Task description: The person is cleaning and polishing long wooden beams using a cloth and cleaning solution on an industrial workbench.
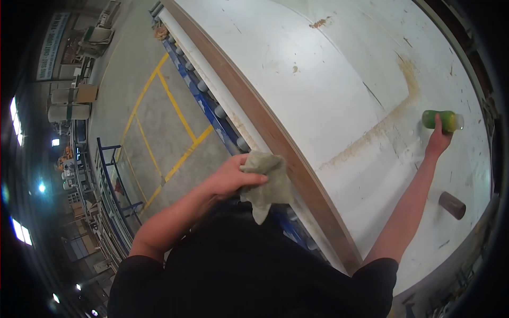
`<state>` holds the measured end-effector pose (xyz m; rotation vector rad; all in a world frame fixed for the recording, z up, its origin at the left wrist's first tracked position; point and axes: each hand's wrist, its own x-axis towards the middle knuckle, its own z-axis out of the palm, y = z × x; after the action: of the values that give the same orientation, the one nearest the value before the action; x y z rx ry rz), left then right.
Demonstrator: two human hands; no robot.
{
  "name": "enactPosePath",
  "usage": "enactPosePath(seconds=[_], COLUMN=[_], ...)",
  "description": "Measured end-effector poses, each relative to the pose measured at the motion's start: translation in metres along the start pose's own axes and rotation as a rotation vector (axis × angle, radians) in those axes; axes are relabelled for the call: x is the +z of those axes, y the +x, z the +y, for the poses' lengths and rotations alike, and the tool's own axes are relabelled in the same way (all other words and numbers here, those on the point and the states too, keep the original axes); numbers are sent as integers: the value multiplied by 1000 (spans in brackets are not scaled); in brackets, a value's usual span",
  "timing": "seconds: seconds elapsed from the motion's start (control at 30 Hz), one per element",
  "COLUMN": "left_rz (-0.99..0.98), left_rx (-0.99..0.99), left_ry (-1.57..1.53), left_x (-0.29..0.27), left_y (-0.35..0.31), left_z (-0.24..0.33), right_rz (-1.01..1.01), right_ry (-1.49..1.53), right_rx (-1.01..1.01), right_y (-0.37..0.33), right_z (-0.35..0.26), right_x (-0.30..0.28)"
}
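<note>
Bunched in my left hand is a greyish-green cloth, its loose corners hanging down near the table's edge. My right arm reaches out over the white work surface, where my right hand is wrapped around a green plastic bottle with a clear end. The bottle is tilted on its side; whether it touches the surface I cannot tell. Closer to me than the bottle, a brown cylinder lies on the same surface.
A long brown wooden board runs along the surface's left edge, beside a blue roller conveyor. Brown dust streaks the white surface. Yellow lines mark the floor, and a blue metal rack stands at left.
</note>
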<state>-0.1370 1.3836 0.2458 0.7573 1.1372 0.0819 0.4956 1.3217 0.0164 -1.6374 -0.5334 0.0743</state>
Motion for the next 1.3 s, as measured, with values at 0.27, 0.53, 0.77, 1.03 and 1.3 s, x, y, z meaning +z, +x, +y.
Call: enactPosePath(seconds=[0.27, 0.53, 0.77, 1.03, 1.3], left_rz=[-145, -475, -676, -810, -819], left_rx=[27, -20, -106, -168, -238], left_ry=[-309, -401, -289, -218, -252], left_x=[-46, -35, -43, -58, -50], left_y=[27, 87, 96, 98, 97], left_z=[-59, -61, -62, -64, -57], right_rz=[-496, -1092, -1079, -1005, -908], right_ry=[-78, -573, -949, -1002, -905], right_rx=[370, 421, 447, 450, 659], right_y=[-246, -393, -418, -448, -479], right_z=[-153, -349, -403, -433, -435], right_x=[-66, 3, 30, 61, 35])
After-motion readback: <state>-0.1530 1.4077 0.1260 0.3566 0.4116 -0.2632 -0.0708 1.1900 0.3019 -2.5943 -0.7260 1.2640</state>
